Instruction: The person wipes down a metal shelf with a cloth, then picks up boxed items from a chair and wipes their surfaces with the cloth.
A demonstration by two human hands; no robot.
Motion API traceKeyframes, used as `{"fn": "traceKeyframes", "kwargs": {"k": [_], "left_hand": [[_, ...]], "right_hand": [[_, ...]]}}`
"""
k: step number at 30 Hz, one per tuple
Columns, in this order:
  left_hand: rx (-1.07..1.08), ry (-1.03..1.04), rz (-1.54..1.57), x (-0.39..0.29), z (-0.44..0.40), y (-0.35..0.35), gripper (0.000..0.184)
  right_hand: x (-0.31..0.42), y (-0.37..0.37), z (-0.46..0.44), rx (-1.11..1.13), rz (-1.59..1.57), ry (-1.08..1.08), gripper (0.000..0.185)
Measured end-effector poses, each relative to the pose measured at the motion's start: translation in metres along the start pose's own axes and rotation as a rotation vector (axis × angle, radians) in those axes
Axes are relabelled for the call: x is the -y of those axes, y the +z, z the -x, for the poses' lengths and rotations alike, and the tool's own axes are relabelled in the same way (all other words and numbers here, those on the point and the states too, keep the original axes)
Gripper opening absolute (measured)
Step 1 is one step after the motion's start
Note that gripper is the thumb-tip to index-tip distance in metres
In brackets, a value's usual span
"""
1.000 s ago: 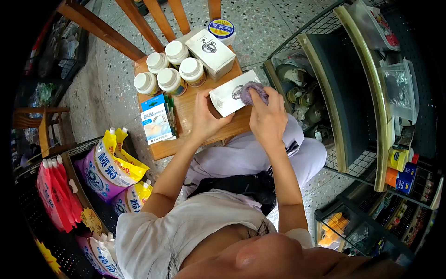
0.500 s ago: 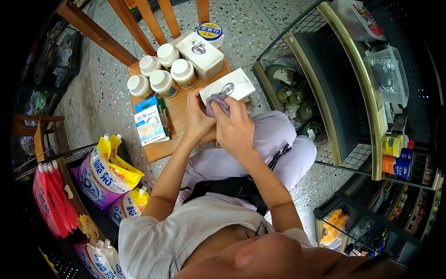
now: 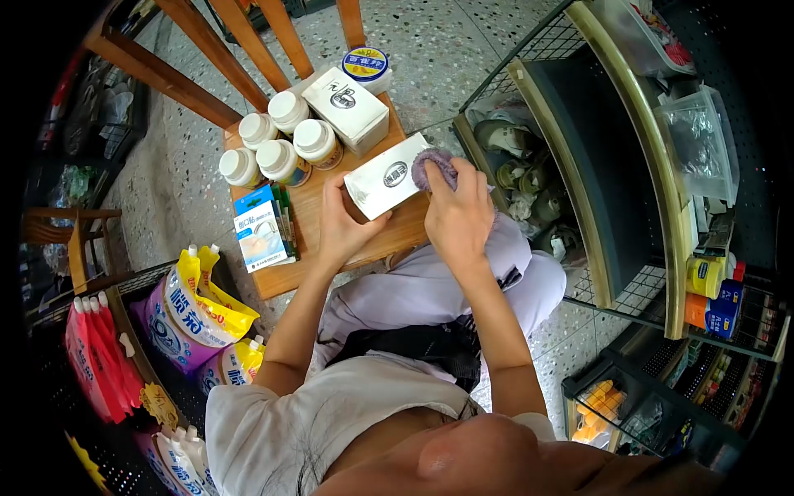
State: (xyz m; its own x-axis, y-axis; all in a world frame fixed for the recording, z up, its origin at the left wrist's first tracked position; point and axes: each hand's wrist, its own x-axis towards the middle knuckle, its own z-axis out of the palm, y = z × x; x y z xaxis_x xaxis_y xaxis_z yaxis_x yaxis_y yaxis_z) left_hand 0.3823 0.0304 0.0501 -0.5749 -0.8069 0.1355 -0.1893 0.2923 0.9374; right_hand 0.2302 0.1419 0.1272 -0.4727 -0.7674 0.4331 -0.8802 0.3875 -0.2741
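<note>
My left hand (image 3: 347, 227) grips the left end of a white box (image 3: 385, 178) with an oval printed mark, tilted above the front of a wooden chair seat (image 3: 321, 240). A purple cloth (image 3: 435, 169) is bunched under the fingers of my right hand (image 3: 460, 211), pressed on the box's right end. Behind the held box stands another white box (image 3: 347, 107), beside several white-capped bottles (image 3: 276, 157). A blue and white packet (image 3: 261, 231) stands at the seat's left, against other thin packs. The round tub (image 3: 365, 66) with a blue and yellow lid is at the back.
Dark wire shelving (image 3: 608, 182) with clear plastic bins (image 3: 699, 145) rises on the right. Purple and yellow detergent bags (image 3: 194, 310) and pink pouches (image 3: 101, 355) fill a rack at the lower left. Wooden chair-back slats (image 3: 236, 54) stand behind the seat.
My right hand and the cloth have moved from the near left part of the box to its right end. My left hand still holds the box, which has tilted. The view has shifted slightly.
</note>
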Motion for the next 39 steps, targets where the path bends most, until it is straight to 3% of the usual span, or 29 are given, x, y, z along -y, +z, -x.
{"fn": "traceKeyframes", "kwargs": {"k": [10, 15, 21, 39], "left_hand": [[-0.016, 0.023, -0.032, -0.004, 0.0, 0.001, 0.073], [-0.059, -0.003, 0.059, -0.003, 0.002, 0.003, 0.074], [-0.067, -0.009, 0.088, -0.006, 0.002, 0.002, 0.072], [-0.072, -0.056, 0.076, -0.001, 0.005, 0.004, 0.07]], "right_hand": [[-0.034, -0.002, -0.021, -0.14, -0.026, 0.115, 0.038], [-0.011, -0.02, -0.013, -0.002, -0.334, -0.184, 0.04], [0.024, -0.021, 0.004, 0.247, -0.28, -0.424, 0.037], [0.061, 0.014, -0.024, 0.155, -0.061, -0.458, 0.028]]}}
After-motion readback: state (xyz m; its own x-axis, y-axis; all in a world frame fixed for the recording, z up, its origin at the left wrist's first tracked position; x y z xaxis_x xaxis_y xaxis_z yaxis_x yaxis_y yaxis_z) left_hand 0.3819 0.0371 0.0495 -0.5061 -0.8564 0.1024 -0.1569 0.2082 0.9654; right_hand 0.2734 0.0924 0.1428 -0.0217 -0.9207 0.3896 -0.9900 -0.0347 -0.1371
